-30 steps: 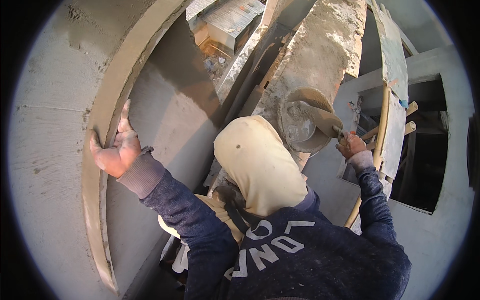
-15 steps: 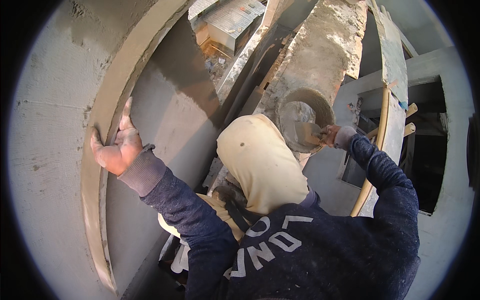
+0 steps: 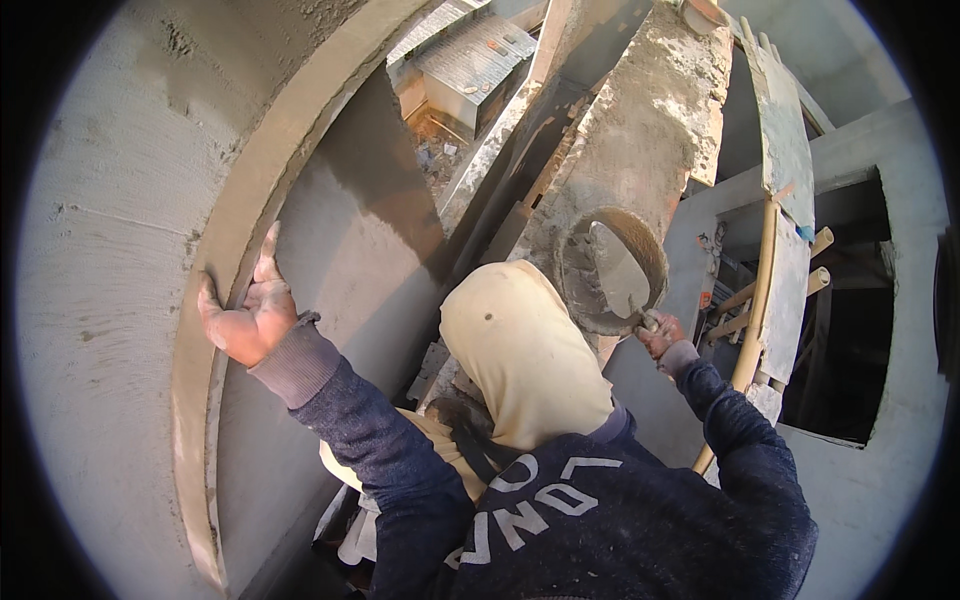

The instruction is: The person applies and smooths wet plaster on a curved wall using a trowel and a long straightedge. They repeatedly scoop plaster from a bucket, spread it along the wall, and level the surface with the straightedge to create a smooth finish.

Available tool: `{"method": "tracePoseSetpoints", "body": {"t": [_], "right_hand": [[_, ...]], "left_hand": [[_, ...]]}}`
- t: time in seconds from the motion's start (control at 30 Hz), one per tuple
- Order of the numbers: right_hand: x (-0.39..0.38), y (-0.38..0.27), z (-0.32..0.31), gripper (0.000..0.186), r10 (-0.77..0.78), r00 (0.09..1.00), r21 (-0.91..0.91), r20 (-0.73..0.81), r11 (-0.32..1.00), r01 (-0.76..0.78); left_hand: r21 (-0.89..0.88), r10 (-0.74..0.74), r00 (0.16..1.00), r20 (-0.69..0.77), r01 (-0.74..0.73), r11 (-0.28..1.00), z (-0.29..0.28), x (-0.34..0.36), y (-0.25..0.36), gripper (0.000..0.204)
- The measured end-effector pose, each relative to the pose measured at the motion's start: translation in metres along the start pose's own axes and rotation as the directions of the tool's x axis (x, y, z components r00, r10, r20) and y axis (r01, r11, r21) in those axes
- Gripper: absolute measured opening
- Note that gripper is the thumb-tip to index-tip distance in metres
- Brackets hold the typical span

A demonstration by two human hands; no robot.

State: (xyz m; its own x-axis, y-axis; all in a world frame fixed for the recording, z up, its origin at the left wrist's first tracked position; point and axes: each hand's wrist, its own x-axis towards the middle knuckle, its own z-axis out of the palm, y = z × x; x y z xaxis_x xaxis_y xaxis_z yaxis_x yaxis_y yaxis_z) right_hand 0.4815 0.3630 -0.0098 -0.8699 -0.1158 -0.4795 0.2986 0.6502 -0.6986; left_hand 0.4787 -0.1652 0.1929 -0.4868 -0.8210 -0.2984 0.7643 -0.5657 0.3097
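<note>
My left hand (image 3: 250,315) clasps the edge of a long tan-grey strip (image 3: 205,400) along the left wall. Its thumb lies on the strip's face and its fingers reach around the inner side; whether the strip is a board or plastered edging is unclear. At the right, my right hand (image 3: 660,335) is closed on the handle of a pointing trowel (image 3: 618,270). The leaf-shaped blade dips into a round, mortar-crusted bucket (image 3: 655,245), just beyond my bent knee in cream trousers (image 3: 525,350). The bucket rests on a mortar-smeared plank (image 3: 620,150).
A reddish bowl (image 3: 704,14) sits at the plank's far end. Bamboo poles (image 3: 755,320) and a grey panel (image 3: 785,150) stand on the right, before a dark wall opening (image 3: 850,330). At the far left lies a lower area with a sheet-covered box (image 3: 470,65).
My right hand has drawn nearer to me, and the trowel has turned so its blade points away inside the bucket. The left hand keeps its hold; the whole view has shifted slightly.
</note>
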Motion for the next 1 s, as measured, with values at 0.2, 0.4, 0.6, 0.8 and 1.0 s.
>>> {"method": "tracePoseSetpoints", "body": {"t": [0.2, 0.4, 0.6, 0.8, 1.0], "right_hand": [[0.023, -0.073, 0.015, 0.028, -0.025, 0.999, 0.332, 0.026, 0.943, 0.015], [0.060, -0.190, 0.004, 0.038, -0.306, 0.895, 0.926, 0.325, 0.295, -0.235], [0.110, -0.335, -0.037, 0.049, -0.646, 0.756, 0.962, -0.111, -0.262, -0.083], [0.119, -0.409, -0.130, 0.022, -0.416, 0.546, 0.679, -0.727, -0.321, 0.660], [0.218, -0.456, -0.140, 0.075, 0.157, 0.115, 0.182, -0.981, 0.533, 0.826]], "left_hand": [[0.048, 0.053, 0.998, 0.033, -0.055, 0.997, -0.004, 0.003, 0.002, 0.044], [0.023, 0.033, 0.999, 0.012, -0.033, 0.999, 0.006, -0.006, -0.007, 0.043], [0.028, 0.079, 0.997, 0.009, -0.079, 0.997, 0.002, -0.004, 0.005, 0.040], [0.060, 0.058, 0.998, 0.000, -0.058, 0.997, 0.004, -0.007, 0.001, 0.039], [0.097, 0.063, 0.998, -0.018, -0.061, 0.993, 0.006, -0.009, -0.005, 0.038]]}}
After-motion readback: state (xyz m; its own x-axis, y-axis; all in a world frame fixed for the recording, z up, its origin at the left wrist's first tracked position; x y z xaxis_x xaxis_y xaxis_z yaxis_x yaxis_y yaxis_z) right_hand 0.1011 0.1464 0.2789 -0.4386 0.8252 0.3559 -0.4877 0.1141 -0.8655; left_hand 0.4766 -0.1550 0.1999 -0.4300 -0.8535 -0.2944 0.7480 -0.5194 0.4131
